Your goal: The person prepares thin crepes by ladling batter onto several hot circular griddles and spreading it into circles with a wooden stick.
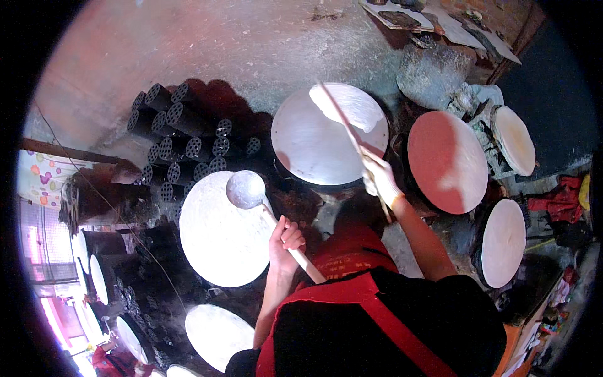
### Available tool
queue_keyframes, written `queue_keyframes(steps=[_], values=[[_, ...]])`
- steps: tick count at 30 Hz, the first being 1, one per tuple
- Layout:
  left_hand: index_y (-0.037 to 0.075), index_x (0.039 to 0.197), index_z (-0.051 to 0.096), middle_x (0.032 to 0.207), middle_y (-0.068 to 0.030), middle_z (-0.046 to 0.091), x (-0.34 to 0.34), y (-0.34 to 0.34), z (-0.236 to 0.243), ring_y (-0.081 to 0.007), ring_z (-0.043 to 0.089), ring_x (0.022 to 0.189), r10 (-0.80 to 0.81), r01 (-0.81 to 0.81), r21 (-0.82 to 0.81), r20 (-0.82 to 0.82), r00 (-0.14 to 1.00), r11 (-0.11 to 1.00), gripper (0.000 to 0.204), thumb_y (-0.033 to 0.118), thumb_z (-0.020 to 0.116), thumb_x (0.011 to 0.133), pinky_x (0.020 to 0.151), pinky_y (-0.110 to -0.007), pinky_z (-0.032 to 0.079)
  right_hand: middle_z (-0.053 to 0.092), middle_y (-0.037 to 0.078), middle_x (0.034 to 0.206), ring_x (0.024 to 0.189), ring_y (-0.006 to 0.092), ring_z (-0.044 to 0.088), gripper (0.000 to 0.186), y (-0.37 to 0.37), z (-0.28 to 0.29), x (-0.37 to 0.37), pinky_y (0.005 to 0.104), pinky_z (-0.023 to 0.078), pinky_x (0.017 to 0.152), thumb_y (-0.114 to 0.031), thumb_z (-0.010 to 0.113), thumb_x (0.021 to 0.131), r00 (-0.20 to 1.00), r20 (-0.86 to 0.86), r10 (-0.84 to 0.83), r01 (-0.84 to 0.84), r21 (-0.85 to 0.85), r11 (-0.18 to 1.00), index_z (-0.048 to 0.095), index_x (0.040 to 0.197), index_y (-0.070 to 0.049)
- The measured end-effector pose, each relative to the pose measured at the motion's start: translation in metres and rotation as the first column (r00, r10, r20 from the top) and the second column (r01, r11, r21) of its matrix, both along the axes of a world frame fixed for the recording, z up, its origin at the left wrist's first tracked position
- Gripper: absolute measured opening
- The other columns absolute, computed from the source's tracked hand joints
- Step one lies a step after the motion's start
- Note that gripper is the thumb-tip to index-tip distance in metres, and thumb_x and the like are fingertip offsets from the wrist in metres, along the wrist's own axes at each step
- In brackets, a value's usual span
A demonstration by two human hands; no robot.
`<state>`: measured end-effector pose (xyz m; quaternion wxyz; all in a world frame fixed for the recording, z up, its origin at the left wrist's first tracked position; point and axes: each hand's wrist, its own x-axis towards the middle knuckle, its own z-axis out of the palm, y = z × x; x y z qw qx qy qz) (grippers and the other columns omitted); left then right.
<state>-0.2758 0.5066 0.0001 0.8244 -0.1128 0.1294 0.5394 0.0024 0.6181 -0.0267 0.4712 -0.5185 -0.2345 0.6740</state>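
My left hand [286, 244] is closed around the pale handle of a ladle [245, 190]. Its round metal bowl hangs above the right edge of a large white-topped round plate [217, 242]. In my right hand [379, 178] is a thin wooden stick [352, 133], its far end over a patch of white batter [364, 112]. That patch covers the upper right part of a round grey griddle [301, 147] in front of me. Whether the stick touches the batter, I cannot tell.
Stacked black honeycomb coal briquettes [185, 119] stand left of the griddle, by the wall. On the right are a round plate in reddish light [443, 163], a pale round plate [504, 244] and a tilted one [515, 141]. Another white disc [218, 333] lies lower left.
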Motion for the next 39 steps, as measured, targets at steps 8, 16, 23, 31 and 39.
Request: queue_keyframes(steps=[8,16,23,31,39], values=[[0.006,0.085,0.05,0.057,0.0035,0.033,0.01,-0.009,0.002,-0.0054,0.03,0.039,0.097,-0.103,-0.055,-0.106,0.99,0.993,0.021,0.017,0.04,0.099,0.037,-0.02,0.029,0.033,-0.007,0.053,0.033,0.0063,0.029,0.033,0.015,-0.015,0.001,0.0236,0.025,0.029,-0.024,0.051,0.094,0.977,0.212,-0.033,0.039,-0.024,0.999,0.055,0.127,-0.028],[0.008,0.074,0.049,0.058,0.0043,0.041,0.035,-0.024,-0.002,-0.003,0.032,0.04,0.182,-0.226,-0.151,-0.259,0.948,0.962,0.022,0.018,0.051,0.094,0.037,-0.018,0.031,0.037,-0.005,0.051,0.031,0.0065,0.031,0.037,0.022,0.017,0.052,0.0238,0.026,0.027,-0.021,0.049,0.095,0.908,0.116,0.403,-0.398,-0.067,0.915,0.051,0.131,-0.025],[0.009,0.075,0.051,0.062,0.0013,0.049,0.074,-0.026,-0.002,-0.0113,0.047,0.054,0.187,-0.439,-0.355,-0.562,0.806,0.826,0.015,0.014,0.055,0.088,0.055,-0.027,0.046,0.036,-0.006,0.051,0.033,0.0052,0.03,0.036,0.083,-0.018,0.087,0.0222,0.026,0.029,-0.022,0.049,0.095,0.925,0.283,0.253,-0.262,-0.006,0.965,0.052,0.13,-0.027],[0.008,0.096,0.056,0.077,-0.005,0.057,0.103,-0.033,-0.021,-0.0206,0.057,0.07,0.175,-0.548,-0.463,-0.632,0.755,0.697,0.014,0.019,0.056,0.088,0.066,-0.037,0.051,0.034,-0.008,0.05,0.034,0.0037,0.03,0.036,0.09,0.0,0.101,0.0203,0.024,0.029,-0.02,0.044,0.097,0.63,0.274,0.727,-0.746,-0.045,0.664,0.05,0.132,-0.023],[0.003,0.086,0.051,0.097,-0.0094,0.061,0.131,-0.028,0.003,-0.0223,0.059,0.092,0.241,-0.619,-0.412,-0.667,0.705,0.669,0.017,0.018,0.061,0.086,0.082,-0.033,0.053,0.039,-0.007,0.051,0.034,0.0044,0.032,0.037,0.161,-0.007,0.133,0.0221,0.026,0.029,-0.021,0.05,0.094,0.676,0.364,0.641,-0.679,-0.031,0.733,0.052,0.131,-0.021]])
